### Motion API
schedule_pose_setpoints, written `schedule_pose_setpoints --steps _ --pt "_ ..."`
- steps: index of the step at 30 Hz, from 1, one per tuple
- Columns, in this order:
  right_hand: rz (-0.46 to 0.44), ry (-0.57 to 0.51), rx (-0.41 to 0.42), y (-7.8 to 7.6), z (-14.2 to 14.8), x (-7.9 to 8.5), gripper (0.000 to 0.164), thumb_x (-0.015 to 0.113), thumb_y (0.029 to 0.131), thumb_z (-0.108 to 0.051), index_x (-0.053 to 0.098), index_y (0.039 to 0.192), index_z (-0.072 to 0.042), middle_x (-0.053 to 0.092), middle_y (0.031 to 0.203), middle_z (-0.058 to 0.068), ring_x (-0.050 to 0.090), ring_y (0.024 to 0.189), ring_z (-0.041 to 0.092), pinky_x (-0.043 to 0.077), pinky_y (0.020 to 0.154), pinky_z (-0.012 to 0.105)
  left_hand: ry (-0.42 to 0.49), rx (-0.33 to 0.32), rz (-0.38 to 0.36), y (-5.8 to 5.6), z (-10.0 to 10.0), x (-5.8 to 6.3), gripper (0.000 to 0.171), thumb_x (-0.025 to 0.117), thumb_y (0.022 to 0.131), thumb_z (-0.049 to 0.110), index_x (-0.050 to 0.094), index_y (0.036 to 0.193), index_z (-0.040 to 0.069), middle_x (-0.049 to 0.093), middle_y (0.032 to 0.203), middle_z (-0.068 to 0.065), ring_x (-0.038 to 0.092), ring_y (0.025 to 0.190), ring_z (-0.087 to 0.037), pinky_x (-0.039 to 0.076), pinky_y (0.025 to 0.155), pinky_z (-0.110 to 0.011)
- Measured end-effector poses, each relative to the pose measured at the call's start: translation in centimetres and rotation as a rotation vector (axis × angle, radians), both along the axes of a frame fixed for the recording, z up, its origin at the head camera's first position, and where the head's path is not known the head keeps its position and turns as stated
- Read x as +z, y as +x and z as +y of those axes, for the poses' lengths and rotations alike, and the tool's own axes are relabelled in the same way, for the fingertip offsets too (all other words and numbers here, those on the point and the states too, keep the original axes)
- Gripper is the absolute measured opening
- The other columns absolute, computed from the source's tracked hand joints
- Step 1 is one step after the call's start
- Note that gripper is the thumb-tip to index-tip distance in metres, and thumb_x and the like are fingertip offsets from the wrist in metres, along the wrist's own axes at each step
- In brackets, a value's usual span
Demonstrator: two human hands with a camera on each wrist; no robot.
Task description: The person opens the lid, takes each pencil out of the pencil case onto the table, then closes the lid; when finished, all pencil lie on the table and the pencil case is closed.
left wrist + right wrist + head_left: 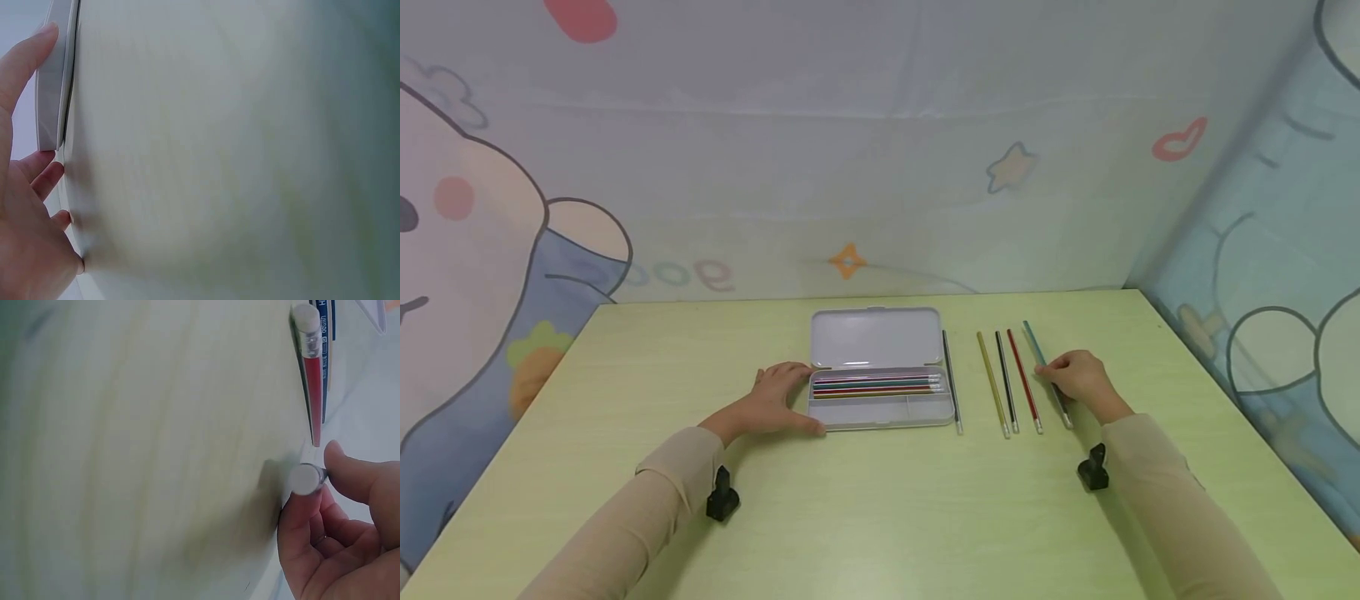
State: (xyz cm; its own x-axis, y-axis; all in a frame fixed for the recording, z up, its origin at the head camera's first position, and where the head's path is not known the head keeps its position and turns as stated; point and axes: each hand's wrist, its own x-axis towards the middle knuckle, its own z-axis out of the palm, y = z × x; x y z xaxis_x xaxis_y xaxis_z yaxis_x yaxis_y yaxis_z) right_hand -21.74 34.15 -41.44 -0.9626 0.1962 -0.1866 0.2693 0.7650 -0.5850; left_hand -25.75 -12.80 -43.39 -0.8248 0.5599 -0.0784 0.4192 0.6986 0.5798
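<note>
A flat white pencil case (865,412) lies with its lid (876,337) raised at the back. Several coloured pencils (872,387) lie side by side in its rear compartment. My left hand (767,404) rests against the case's left end, thumb on the front wall, fingers spread at the corner. In the left wrist view, the thumb (31,53) lies straight along the wall. My right hand (1081,379) pinches a teal pencil (1032,339) between thumb and forefinger. Its white eraser end (306,479) faces the right wrist camera.
Between the case and my right hand lie a gold pencil (991,375), a black one (1006,379) and a red one (1024,379). A dark pencil (951,375) lies against the case's right side. A printed cloth (880,167) hangs behind the table.
</note>
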Motion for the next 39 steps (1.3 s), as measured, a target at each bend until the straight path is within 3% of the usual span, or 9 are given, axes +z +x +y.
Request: schedule_pose_setpoints --steps 7,26,39 --pt "-0.016 0.009 0.026 0.21 -0.28 -0.04 0.039 0.061 0.095 -0.028 0.064 0.101 0.010 0.062 0.075 0.010 0.054 0.057 0.013 0.046 0.055 0.028 -0.003 -0.008 0.000 -0.05 0.00 -0.13 0.098 0.082 0.070 0.051 0.038 0.144 0.003 0.035 0.148 -0.020 0.017 0.140 -0.047 0.000 0.109 -0.070" --pt "-0.025 0.048 0.039 0.27 -0.55 0.05 0.034 0.063 0.093 -0.027 0.067 0.093 0.007 0.064 0.076 0.011 0.056 0.054 0.013 0.048 0.055 0.029 -0.003 -0.010 0.014 0.07 -0.02 0.10 0.096 0.082 0.070 0.049 0.039 0.143 0.002 0.035 0.148 -0.021 0.019 0.139 -0.047 0.002 0.109 -0.071" --pt "-0.035 -0.021 0.026 0.23 -0.26 0.05 0.035 0.064 0.093 -0.028 0.066 0.095 0.006 0.061 0.067 0.005 0.055 0.056 0.014 0.047 0.057 0.028 0.004 -0.007 -0.003 0.14 0.04 0.11 0.098 0.082 0.070 0.050 0.038 0.144 0.003 0.033 0.149 -0.020 0.017 0.140 -0.046 0.000 0.109 -0.069"
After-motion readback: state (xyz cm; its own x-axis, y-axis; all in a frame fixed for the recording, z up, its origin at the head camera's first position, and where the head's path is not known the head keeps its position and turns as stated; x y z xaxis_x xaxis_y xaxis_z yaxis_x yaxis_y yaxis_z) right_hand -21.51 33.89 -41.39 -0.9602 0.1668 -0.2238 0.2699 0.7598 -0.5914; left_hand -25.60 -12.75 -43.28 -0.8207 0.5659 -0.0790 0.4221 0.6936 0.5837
